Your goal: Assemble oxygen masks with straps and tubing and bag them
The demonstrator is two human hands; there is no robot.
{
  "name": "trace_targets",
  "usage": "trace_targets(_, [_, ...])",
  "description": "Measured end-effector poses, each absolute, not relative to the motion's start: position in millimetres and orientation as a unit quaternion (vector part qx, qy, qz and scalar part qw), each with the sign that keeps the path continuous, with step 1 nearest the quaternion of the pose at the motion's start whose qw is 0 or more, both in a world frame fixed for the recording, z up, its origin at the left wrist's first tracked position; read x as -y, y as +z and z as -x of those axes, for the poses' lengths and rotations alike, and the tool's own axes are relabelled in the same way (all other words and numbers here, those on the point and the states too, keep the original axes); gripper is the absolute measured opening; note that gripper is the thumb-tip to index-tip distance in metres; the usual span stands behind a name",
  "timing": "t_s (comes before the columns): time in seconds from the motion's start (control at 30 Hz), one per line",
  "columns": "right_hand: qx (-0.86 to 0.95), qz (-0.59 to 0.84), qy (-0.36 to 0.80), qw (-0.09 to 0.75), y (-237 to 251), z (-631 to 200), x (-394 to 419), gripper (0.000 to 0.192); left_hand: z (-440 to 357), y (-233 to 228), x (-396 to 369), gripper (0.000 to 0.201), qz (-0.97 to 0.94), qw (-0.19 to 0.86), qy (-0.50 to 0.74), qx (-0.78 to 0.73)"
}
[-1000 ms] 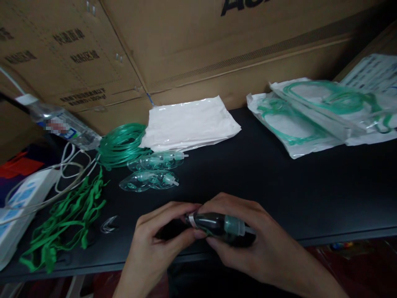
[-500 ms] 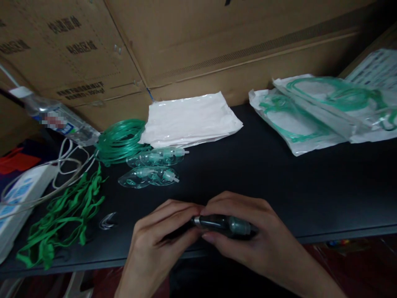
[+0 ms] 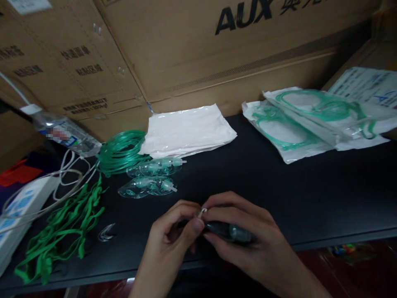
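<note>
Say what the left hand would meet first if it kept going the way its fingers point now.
The left hand points up and right, its fingertips already on the small metal clip at the end of the clear mask that the right hand holds; next come the right hand's fingers.

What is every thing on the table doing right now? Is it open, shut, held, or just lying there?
Left hand: pinching a small metal strip.
Right hand: gripping a clear mask.
Two clear masks: lying loose.
Green tubing: coiled.
Green straps: heaped, tangled.
White bags: stacked flat.
Packed mask kits: sealed, overlapping.
Water bottle: lying down, capped.
</note>
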State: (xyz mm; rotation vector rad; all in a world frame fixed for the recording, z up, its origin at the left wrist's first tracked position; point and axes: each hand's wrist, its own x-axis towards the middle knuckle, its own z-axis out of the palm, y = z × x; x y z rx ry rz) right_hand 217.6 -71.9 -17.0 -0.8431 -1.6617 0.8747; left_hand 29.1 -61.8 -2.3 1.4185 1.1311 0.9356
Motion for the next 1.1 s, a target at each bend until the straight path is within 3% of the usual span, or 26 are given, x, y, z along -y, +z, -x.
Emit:
trace_targets(0.17, [0.634,0.427,0.427,0.483,-14.7,-218.5,70.6,0.053,-30.4,-5.9,62.6,0.018,-0.59,0.46,0.449,-0.488])
trace_targets(0.33, [0.59,0.443,0.503,0.45,-10.1,-220.9,66.0,0.023,-29.3,-12.6,62.7,0.01,-0.611,0.415,0.455,-0.497])
trace_targets(0.5, [0.556,0.416,0.559,0.452,-9.0,-222.1,63.3,0.02,-33.3,-11.3,60.7,0.022,-0.537,0.47,0.459,-0.529])
trace_targets(0.63, [0.545,0.426,0.551,0.466,-9.6,-218.4,60.5,0.014,-35.2,-12.7,59.1,0.036,-0.458,0.522,0.466,-0.548])
trace_targets(0.83, [0.529,0.447,0.499,0.52,-10.6,-209.4,60.0,0.008,-37.1,-14.6,58.1,0.029,-0.45,0.531,0.472,-0.541])
trace_targets(1.1, [0.497,0.457,0.398,0.621,-17.0,-187.6,69.9,0.016,-33.5,-14.8,57.4,0.019,-0.526,0.473,0.476,-0.523])
